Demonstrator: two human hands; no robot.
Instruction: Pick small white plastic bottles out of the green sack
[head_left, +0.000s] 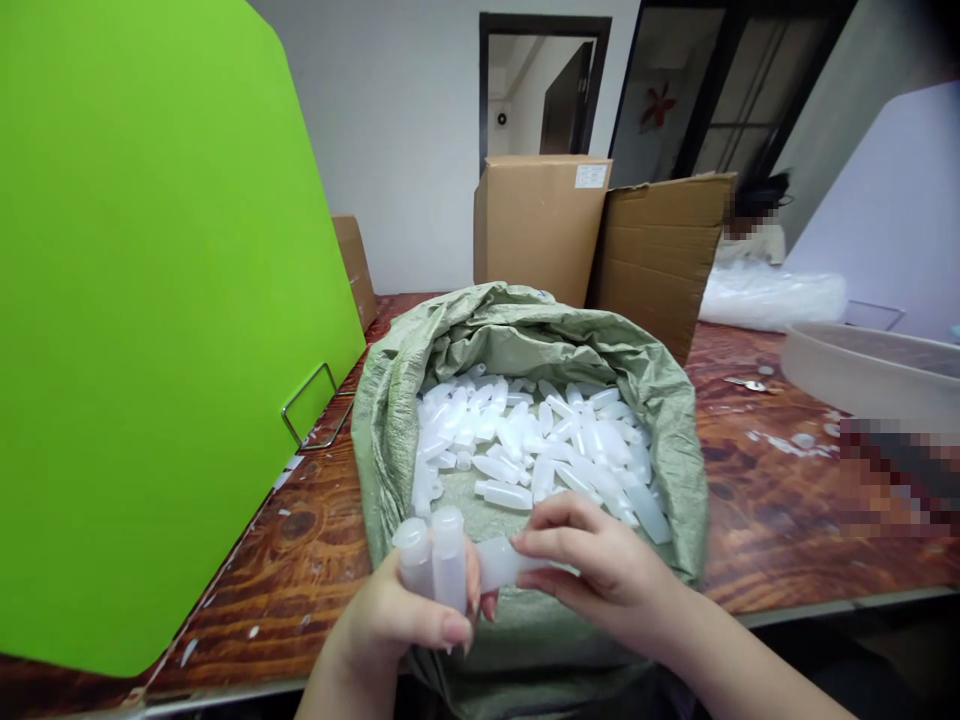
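Note:
My left hand [401, 610] is closed around two small translucent white plastic bottles [448, 560], held upright with their flat round ends on top. Just right of them, my right hand [592, 565] pinches another translucent bottle [497, 562], lying sideways between finger and thumb, its end close to my left fingers. Whether the left fingers touch it I cannot tell. Both hands are over the near rim of an open green woven sack [679, 450]. Inside it lies a heap of similar bottles [517, 430], pointing in many directions.
A tall green panel [165, 300] with a wire stand [319, 410] rises on the left. Cardboard boxes [536, 225] stand behind the sack. At right on the wooden table [750, 480] are a key [746, 384], a translucent tub [862, 375] and plastic wrap [772, 297].

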